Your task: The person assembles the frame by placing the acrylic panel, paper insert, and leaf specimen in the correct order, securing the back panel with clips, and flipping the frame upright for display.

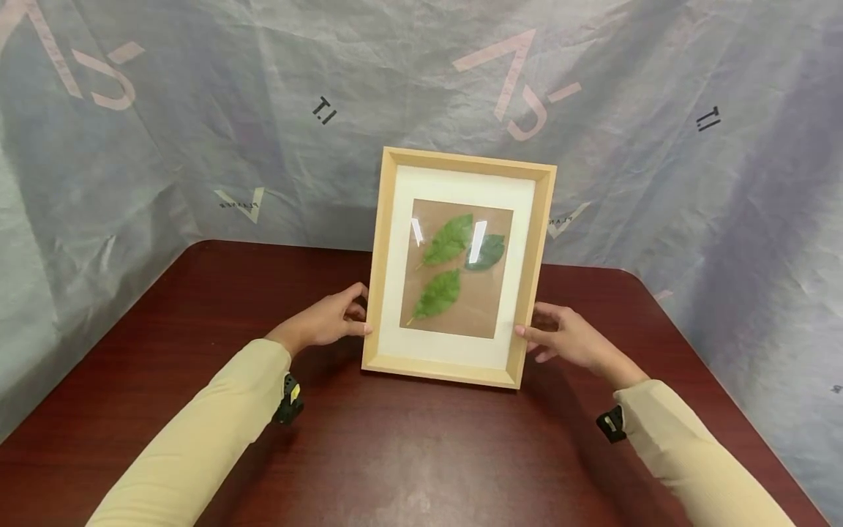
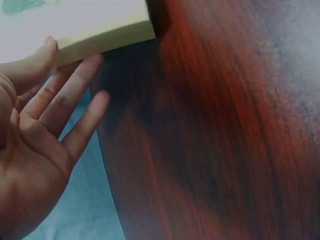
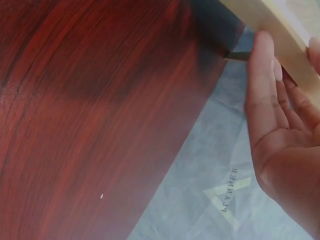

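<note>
A light wooden picture frame [image 1: 457, 373] stands nearly upright on the table, leaning back a little and tilted slightly in the head view. Behind its glass, a white mat surrounds a brown sheet with three green leaves [image 1: 448, 240]. My left hand [image 1: 329, 316] grips the frame's left side low down, thumb on the front edge and fingers behind. On the opposite side my right hand [image 1: 566, 337] pinches the lower right edge the same way. The left wrist view has the frame's pale side [image 2: 110, 42] between thumb and fingers; in the right wrist view fingers lie along its side [image 3: 285, 45].
The dark red wooden table [image 1: 421, 454] spreads around the frame. Grey printed sheeting [image 1: 296, 161] hangs behind and at both sides, close to the table's edges. A thin pointed piece [image 3: 237, 56] sticks out behind the frame in the right wrist view.
</note>
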### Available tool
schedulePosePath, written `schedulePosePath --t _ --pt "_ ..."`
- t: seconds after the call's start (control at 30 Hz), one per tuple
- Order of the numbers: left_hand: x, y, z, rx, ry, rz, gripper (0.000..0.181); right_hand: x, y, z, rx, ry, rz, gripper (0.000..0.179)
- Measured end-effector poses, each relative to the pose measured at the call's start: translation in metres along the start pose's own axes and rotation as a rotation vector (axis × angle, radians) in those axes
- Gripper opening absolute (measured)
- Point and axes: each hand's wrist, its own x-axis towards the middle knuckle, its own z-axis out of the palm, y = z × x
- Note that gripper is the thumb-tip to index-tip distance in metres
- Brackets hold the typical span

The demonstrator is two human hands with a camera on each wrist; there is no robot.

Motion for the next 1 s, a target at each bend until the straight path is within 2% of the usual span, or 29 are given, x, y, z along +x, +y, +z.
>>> schedulePosePath --t 0.13,0.33,0.73,1.0 --pt "0.003 0.001 0.0 0.035 0.02 -0.002 0.037 0.004 0.001 0.002 0.052 0.012 0.018 0.055" --pt "0.006 0.004 -0.002 0.055 0.033 -0.045 0.038 0.009 -0.002 0.009 0.124 0.035 0.015 0.059" --pt "0.014 0.004 -0.004 0.058 0.046 -0.051 0.037 0.016 -0.002 0.012 0.088 0.1 0.019 0.055" --pt "0.015 0.007 -0.003 0.053 0.031 -0.061 0.035 0.017 -0.003 0.013 0.073 0.114 0.033 0.054"
